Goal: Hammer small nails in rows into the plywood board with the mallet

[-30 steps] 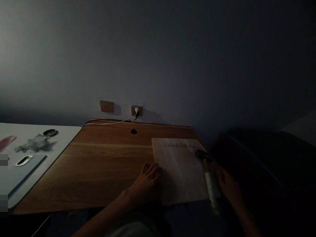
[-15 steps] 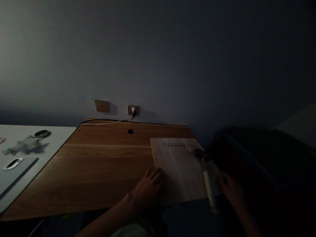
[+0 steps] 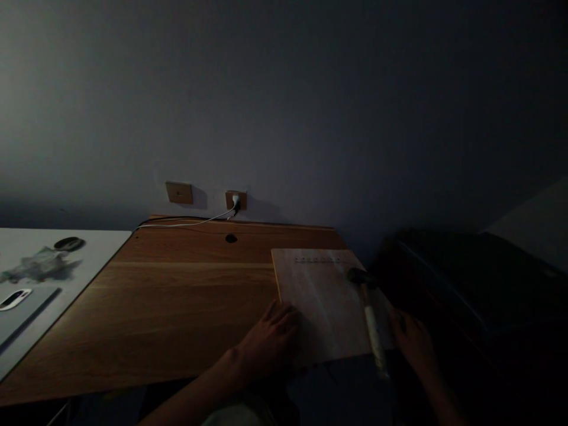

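Note:
A pale wooden board (image 3: 322,299) with a row of several small nails near its far edge lies at the right end of the brown desk (image 3: 177,302). A hammer (image 3: 370,316) with a dark head and light handle lies along the board's right side. My left hand (image 3: 270,340) rests on the board's near left corner, fingers curled over the edge. My right hand (image 3: 410,343) sits in shadow just right of the hammer handle, fingers slightly spread, holding nothing that I can see.
A white table (image 3: 95,248) adjoins the desk on the left, with a crumpled wrapper (image 3: 38,266), a dark round item (image 3: 68,243) and a grey pad (image 3: 20,307). A white cable (image 3: 190,222) runs to a wall socket (image 3: 235,200). Dark furniture (image 3: 465,284) stands at the right.
The view has drifted right and slightly up, so things shift left in frame. My left hand has slid a little further onto the board; my right hand stays beside the hammer.

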The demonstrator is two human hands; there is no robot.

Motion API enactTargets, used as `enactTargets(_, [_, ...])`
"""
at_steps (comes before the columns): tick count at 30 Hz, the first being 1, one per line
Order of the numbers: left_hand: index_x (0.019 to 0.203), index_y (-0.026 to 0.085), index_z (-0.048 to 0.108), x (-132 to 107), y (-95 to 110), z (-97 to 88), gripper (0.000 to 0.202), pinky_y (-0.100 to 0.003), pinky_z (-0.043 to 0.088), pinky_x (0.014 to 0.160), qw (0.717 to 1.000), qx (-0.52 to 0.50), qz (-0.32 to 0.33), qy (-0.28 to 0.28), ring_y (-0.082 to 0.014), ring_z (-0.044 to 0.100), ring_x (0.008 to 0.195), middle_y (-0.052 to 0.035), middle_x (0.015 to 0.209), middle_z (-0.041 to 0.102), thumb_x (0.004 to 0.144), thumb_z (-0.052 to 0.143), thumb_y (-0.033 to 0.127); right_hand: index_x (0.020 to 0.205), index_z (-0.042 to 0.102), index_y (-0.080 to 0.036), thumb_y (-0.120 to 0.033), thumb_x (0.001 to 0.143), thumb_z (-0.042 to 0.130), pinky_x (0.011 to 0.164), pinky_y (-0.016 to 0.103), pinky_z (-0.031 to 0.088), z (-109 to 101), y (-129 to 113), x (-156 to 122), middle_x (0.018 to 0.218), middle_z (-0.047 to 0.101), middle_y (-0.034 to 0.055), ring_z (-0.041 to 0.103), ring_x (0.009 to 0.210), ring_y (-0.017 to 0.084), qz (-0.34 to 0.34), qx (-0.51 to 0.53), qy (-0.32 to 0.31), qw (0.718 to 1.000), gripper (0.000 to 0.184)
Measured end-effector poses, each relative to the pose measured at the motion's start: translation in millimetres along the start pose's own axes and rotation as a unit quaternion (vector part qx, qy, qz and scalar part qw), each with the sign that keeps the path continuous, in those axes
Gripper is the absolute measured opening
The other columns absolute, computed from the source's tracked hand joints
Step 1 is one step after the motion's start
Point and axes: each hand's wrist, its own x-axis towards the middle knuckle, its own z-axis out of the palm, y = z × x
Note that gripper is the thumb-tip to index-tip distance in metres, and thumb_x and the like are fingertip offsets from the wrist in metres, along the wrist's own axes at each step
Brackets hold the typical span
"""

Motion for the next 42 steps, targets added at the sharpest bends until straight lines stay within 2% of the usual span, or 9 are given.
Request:
enactTargets(5, [0.138, 0.019, 0.054, -6, 0, -0.1, 0.039, -0.048, 0.026, 0.124, 1.000, -0.015, 0.000, 0.015, -0.0236, 0.050, 0.137, -0.0114, 0.144, 0.058, 0.102, 0.049, 0.033, 0.098, 0.076, -0.018, -0.050, 0.090, 0.038, 0.090, 0.048, 0.052, -4, -8, -4, 0.097, 0.077, 0.0176, 0.072, 0.093, 0.034, -0.012, -0.008, 0.002, 1.000, 0.050])
enactTargets(9, [0.134, 0.020, 0.055, -13, -5, -2.1, 0.033, -0.048, 0.026, 0.124, 0.999, -0.010, -0.014, 0.036, -0.0219, 0.058, 0.127, -0.0090, 0.134, 0.064, 0.103, 0.049, 0.030, 0.099, 0.077, -0.018, -0.046, 0.092, 0.039, 0.088, 0.047, 0.052, -16, -23, -8, 0.092, 0.078, 0.0177, 0.073, 0.089, 0.033, -0.033, -0.032, -0.013, 0.999, 0.048])
enactTargets(14, [0.118, 0.021, 0.060, -32, -15, -23.3, 0.020, -0.041, 0.047, 0.107, 0.997, 0.012, -0.048, 0.053, -0.0227, 0.066, 0.109, -0.0073, 0.110, 0.071, 0.101, 0.052, 0.026, 0.103, 0.078, -0.019, -0.045, 0.096, 0.040, 0.088, 0.046, 0.052, -29, -60, -19, 0.098, 0.078, 0.0189, 0.072, 0.092, 0.033, -0.077, -0.084, -0.029, 0.993, 0.046])
enactTargets(17, [0.110, 0.021, 0.060, -56, -25, -40.5, 0.015, -0.035, 0.054, 0.089, 0.995, 0.030, -0.064, 0.070, -0.0208, 0.068, 0.093, -0.0062, 0.101, 0.072, 0.101, 0.049, 0.020, 0.102, 0.077, -0.019, -0.041, 0.099, 0.040, 0.089, 0.045, 0.053, -31, -85, -29, 0.103, 0.078, 0.0178, 0.072, 0.093, 0.031, -0.119, -0.085, -0.048, 0.988, 0.044])
enactTargets(21, [0.101, 0.021, 0.060, -97, -41, -59.4, 0.014, -0.031, 0.054, 0.075, 0.990, 0.079, -0.080, 0.089, -0.0197, 0.067, 0.080, -0.0049, 0.090, 0.072, 0.102, 0.046, 0.020, 0.111, 0.076, -0.022, -0.024, 0.095, 0.041, 0.093, 0.047, 0.052, -28, -115, -44, 0.118, 0.075, 0.0156, 0.071, 0.102, 0.031, -0.193, -0.026, -0.083, 0.977, 0.039])
enactTargets(27, [0.103, 0.021, 0.062, -159, -63, -79.8, 0.015, -0.027, 0.048, 0.062, 0.970, 0.157, -0.119, 0.141, -0.0180, 0.065, 0.067, -0.0025, 0.078, 0.070, 0.100, 0.047, 0.019, 0.115, 0.073, -0.025, -0.048, 0.101, 0.038, 0.093, 0.038, 0.055, -26, -175, -59, 0.115, 0.077, 0.0098, 0.072, 0.106, 0.026, -0.132, 0.122, -0.152, 0.972, 0.044])
enactTargets(32, [0.105, 0.020, 0.065, -195, -72, -92.1, 0.019, -0.030, 0.048, 0.065, 0.953, 0.207, -0.165, 0.149, -0.0193, 0.065, 0.070, -0.0036, 0.081, 0.070, 0.098, 0.047, 0.018, 0.097, 0.070, -0.023, -0.059, 0.099, 0.039, 0.084, 0.036, 0.054, -29, -240, -70, 0.100, 0.074, 0.0112, 0.071, 0.092, 0.025, -0.130, 0.193, -0.153, 0.961, 0.047])
enactTargets(37, [0.103, 0.020, 0.066, -182, -73, -91.9, 0.018, -0.031, 0.048, 0.071, 0.954, 0.198, -0.176, 0.143, -0.0198, 0.063, 0.074, -0.0051, 0.086, 0.069, 0.099, 0.048, 0.021, 0.084, 0.066, -0.024, -0.060, 0.099, 0.040, 0.069, 0.031, 0.049, -19, -304, -80, 0.079, 0.073, 0.0068, 0.071, 0.074, 0.022, -0.144, 0.204, -0.303, 0.920, 0.047])
enactTargets(42, [0.102, 0.019, 0.066, -131, -73, -84.6, 0.017, -0.033, 0.048, 0.076, 0.966, 0.161, -0.164, 0.117, -0.0204, 0.062, 0.082, -0.0065, 0.090, 0.068, 0.100, 0.049, 0.021, 0.077, 0.065, -0.022, -0.056, 0.087, 0.060, 0.068, 0.032, 0.045, 2, -329, -75, 0.077, 0.074, 0.0112, 0.071, 0.075, 0.026, -0.098, 0.139, -0.260, 0.951, 0.036])
